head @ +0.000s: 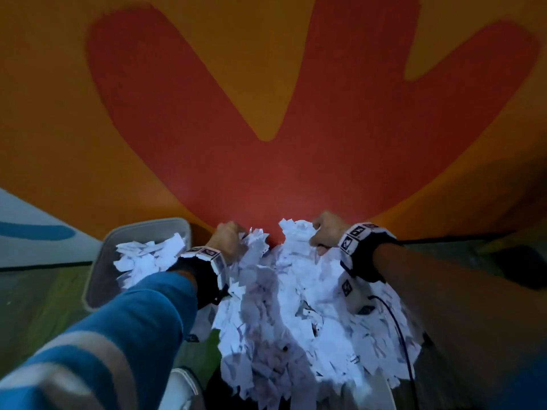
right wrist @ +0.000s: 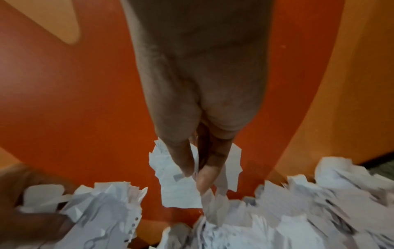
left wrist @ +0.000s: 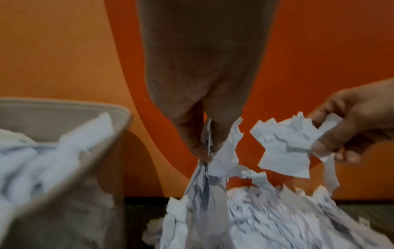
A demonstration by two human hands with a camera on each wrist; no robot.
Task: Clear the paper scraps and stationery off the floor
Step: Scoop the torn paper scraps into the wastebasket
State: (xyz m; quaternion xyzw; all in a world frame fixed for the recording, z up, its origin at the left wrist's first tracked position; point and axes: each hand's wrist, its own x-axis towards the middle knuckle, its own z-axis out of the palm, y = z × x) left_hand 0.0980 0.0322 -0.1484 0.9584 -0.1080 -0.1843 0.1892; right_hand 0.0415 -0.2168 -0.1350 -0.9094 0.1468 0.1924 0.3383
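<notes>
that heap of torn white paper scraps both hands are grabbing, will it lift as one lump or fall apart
Probably falls apart: the heap of torn white paper scraps is many separate pieces. Strips droop limply from the left hand and right hand, so likely floppy and light. Loose bits may scatter before reaching the grey plastic bin.

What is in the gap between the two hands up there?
In the head view, the left hand and right hand each grip paper scraps; between the two raised tufts only the red-painted wall shows.
</notes>
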